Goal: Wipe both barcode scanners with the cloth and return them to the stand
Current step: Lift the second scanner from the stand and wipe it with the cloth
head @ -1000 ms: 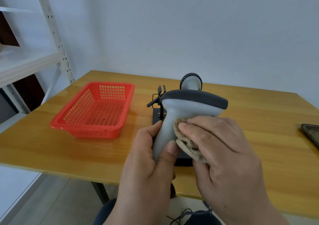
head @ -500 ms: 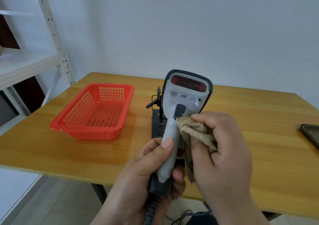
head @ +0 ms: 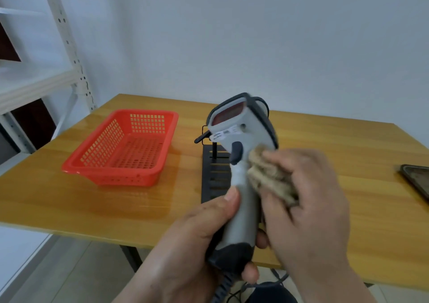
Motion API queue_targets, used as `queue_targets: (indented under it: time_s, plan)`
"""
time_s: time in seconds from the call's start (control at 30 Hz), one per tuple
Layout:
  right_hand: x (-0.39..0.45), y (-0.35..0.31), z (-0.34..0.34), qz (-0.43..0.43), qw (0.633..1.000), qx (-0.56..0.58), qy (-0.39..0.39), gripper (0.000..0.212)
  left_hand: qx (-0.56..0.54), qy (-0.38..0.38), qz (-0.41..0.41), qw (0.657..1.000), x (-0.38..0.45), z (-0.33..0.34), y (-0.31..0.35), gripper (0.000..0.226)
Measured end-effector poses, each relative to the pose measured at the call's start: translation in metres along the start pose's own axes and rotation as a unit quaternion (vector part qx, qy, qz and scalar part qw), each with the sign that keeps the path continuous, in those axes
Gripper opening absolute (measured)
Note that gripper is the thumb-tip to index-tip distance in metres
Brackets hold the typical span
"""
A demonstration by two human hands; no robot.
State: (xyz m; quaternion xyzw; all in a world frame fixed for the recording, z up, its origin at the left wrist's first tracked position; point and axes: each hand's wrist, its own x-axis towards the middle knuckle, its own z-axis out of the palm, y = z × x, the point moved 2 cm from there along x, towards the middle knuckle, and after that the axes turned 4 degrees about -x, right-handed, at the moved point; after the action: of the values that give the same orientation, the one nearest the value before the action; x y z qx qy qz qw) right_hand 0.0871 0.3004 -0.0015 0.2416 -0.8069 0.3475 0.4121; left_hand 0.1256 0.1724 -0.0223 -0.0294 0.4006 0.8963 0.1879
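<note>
The left hand (head: 204, 230) grips the handle of a grey barcode scanner (head: 241, 154), fingers and thumb curled round it, holding it upright above the desk's (head: 69, 200) near edge. The right hand (head: 308, 200) pinches a beige cloth (head: 269, 175) against the scanner's right side. The black stand (head: 214, 175) sits just behind. A red basket (head: 125, 149) lies toward the left edge.

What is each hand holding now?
Left hand: grips the scanner by its handle.
Right hand: holds the cloth against the scanner.
</note>
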Motion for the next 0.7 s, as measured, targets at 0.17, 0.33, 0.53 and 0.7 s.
queue_targets:
  time_s: [0.17,0.33,0.53,0.7]
  plan:
    - [0.002,-0.007,-0.002,-0.013,0.998,0.019,-0.061,0.028,0.018,0.003,0.056,0.998,0.001,0.0,0.009,0.04]
    - [-0.006,-0.011,0.0,-0.034,0.993,0.016,-0.11,0.027,0.018,0.017,0.083,0.996,0.004,-0.006,0.011,0.033]
    - [0.016,-0.001,-0.001,-0.012,1.0,-0.017,-0.007,0.022,0.027,-0.02,0.058,0.998,0.002,0.007,0.007,0.038]
    - [-0.008,0.014,0.002,0.022,0.993,-0.013,-0.116,0.024,0.003,-0.001,0.056,0.998,0.0,-0.002,0.009,0.045]
